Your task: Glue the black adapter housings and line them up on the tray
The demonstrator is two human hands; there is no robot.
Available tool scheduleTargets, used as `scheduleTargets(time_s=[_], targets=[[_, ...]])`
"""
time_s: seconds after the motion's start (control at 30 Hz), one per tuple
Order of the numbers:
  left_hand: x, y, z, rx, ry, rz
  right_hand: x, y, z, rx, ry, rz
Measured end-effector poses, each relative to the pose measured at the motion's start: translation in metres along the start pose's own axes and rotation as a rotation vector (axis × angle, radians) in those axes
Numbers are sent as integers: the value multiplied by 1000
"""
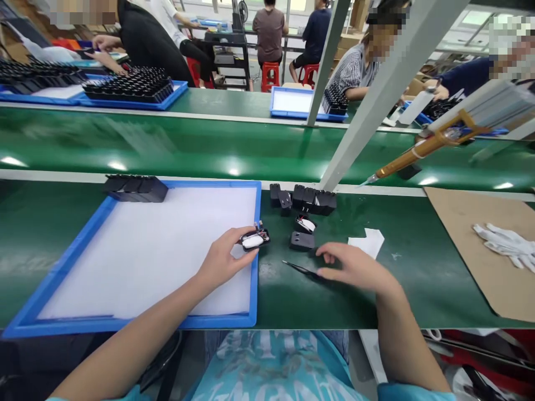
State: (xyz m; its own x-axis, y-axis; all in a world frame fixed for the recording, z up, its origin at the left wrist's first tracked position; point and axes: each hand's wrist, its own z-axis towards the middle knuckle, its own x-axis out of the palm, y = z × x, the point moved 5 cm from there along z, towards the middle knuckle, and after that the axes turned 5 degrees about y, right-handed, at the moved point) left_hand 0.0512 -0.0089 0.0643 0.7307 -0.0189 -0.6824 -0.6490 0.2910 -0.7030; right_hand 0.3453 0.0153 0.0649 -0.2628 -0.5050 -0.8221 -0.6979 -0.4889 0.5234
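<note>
My left hand (223, 256) pinches a small black device housing (254, 239) between thumb and fingers, above the right rim of the blue tray (253, 278). A white oval piece and small coloured parts show inside the housing. My right hand (353, 266) hovers low over the green bench, thumb and forefinger apart. Dark tweezers (300, 269) lie by its thumb, their rear end partly hidden by the hand. Just beyond the fingers are a closed black case (302, 241) and another open housing (306, 224) with a white piece inside.
Several black cases (314, 199) stand at the bench's back edge, and a row of them (136, 188) sits on the tray's far left corner. White paper (368, 243), cardboard (472, 245) and white gloves (505, 245) lie to the right. A pole (376, 94) slants overhead. Other people sit beyond.
</note>
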Motion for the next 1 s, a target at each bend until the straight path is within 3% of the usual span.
scheduleTargets(time_s=[0.03, 0.17, 0.33, 0.43, 0.53, 0.77, 1.0], targets=[[0, 0, 0, 7, -2, -4, 9, 7, 3, -19, 69, -36], [-3, 0, 0, 28, -20, -2, 27, 21, 15, -63, 95, -93], [-3, -4, 2, 49, -14, -10, 23, 23, 15, -105, 37, -63], [-1, -7, 2, 78, 4, -12, 14, 34, 10, -206, -54, 82], [1, -8, 0, 99, 32, 0, 2, 52, 8, -370, -224, 187], [-1, -18, -2, 204, 64, -12, -7, 79, 13, -414, -668, 6], [-1, -29, -3, 324, 61, -17, 6, 90, 15, -461, -706, -71]])
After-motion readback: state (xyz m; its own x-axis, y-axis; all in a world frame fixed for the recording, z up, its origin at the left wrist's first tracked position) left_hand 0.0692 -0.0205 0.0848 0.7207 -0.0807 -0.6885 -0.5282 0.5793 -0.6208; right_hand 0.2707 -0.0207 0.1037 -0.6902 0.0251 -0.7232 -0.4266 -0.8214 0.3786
